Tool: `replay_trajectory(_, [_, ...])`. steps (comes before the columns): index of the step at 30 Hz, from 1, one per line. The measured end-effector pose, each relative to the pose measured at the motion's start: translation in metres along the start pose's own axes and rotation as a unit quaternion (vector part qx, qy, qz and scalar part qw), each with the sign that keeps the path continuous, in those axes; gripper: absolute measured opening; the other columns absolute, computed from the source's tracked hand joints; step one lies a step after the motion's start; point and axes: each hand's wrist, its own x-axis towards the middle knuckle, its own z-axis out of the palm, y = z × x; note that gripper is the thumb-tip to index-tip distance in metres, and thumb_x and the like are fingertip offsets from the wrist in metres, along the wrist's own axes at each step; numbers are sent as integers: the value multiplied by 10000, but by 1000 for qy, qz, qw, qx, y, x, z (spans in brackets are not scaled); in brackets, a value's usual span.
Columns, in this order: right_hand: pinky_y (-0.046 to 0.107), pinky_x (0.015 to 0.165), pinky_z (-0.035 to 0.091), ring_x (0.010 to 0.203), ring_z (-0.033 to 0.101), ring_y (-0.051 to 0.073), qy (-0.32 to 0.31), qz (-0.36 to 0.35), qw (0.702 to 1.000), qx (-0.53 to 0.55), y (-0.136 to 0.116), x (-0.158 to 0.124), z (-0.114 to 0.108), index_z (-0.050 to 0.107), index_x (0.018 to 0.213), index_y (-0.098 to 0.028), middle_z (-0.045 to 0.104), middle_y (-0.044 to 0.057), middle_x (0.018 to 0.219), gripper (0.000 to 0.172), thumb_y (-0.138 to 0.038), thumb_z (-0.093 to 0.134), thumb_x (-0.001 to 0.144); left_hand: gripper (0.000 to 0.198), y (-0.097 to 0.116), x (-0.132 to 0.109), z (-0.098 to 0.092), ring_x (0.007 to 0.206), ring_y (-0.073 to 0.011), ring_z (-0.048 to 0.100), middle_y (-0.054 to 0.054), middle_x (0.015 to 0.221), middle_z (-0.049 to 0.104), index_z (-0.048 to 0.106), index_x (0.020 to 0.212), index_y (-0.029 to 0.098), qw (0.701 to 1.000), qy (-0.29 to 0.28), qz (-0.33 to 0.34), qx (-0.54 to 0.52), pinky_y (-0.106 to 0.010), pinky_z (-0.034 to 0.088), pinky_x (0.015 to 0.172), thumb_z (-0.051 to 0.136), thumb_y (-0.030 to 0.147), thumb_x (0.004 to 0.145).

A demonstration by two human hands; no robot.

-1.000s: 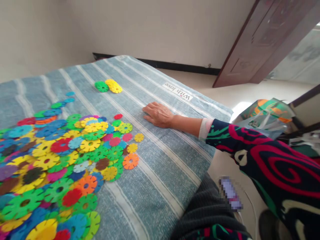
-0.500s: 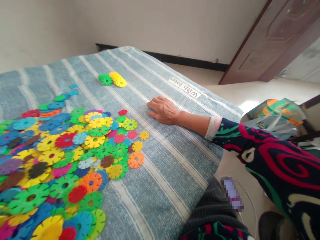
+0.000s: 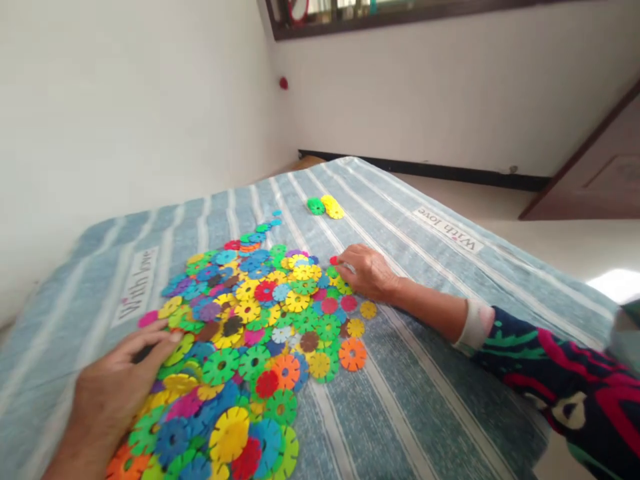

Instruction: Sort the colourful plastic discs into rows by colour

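A heap of notched plastic building discs (image 3: 255, 310) in many colours lies on the striped tablecloth (image 3: 380, 400). My right hand (image 3: 367, 270) reaches in from the right to the heap's far right edge, its fingertips pinched at a small red disc (image 3: 335, 261). At the heap's left side is my left hand (image 3: 117, 383), thumb and forefinger tips close together among the discs. Whatever those fingers hold is hidden. Beyond the heap, a green stack of discs (image 3: 315, 206) stands beside a yellow stack of discs (image 3: 333, 207).
A line of blue and green discs (image 3: 260, 231) trails off the heap's far side. White walls (image 3: 165, 100) rise behind the table, with a window frame (image 3: 400, 17) above. A brown door (image 3: 600, 160) stands at the right.
The view has swung left, bringing my left hand into sight at the heap. My right hand has moved from the bare cloth to the small red disc at the heap's edge.
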Motion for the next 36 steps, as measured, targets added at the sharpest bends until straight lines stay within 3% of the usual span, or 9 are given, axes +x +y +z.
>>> replay_trajectory(2, [290,781,396,847,562,182,-4,-8,1000,7,-8,2,6,656,844,-168,653,72,852,214,-268,482,917,279,25,-6,-11,1069,-237,639,67,1156,695,705,831,205,998,-40,-40,-8,-347,452,1001,576,440,752])
replay_trajectory(5, [280,762,392,805,553,174,-3,-22,1000,8,-16,0,11,629,745,-175,629,57,788,244,-252,473,917,312,39,-16,-20,1139,-249,603,36,1204,675,699,844,189,998,-45,-47,-23,-363,404,1045,552,446,745])
replay_trajectory(10, [273,753,401,794,552,169,27,-36,998,52,-16,-5,15,609,741,-182,621,55,788,198,-222,500,901,327,28,-15,-14,1109,-285,623,-6,1146,709,696,741,219,996,-10,-48,-74,-403,432,1024,552,499,653])
replay_trajectory(13, [276,750,413,789,562,170,46,-46,995,80,-13,-6,17,603,730,-186,621,52,774,183,-199,513,889,311,19,-12,-8,1069,-291,644,-32,1084,733,683,662,239,994,15,-14,-108,-399,451,1007,549,515,614])
replay_trajectory(23, [292,743,437,796,589,180,62,-36,992,106,-15,-9,18,624,756,-186,646,55,789,144,-177,531,866,319,11,-17,-3,1010,-287,662,-61,1026,742,680,671,221,990,44,26,-128,-391,461,993,545,510,651])
replay_trajectory(36, [311,730,451,774,587,186,28,-39,993,105,-13,-14,17,625,762,-182,639,62,766,197,-217,485,896,299,10,-22,2,896,-249,694,-34,882,753,678,701,216,982,78,83,-151,-322,522,880,570,495,694])
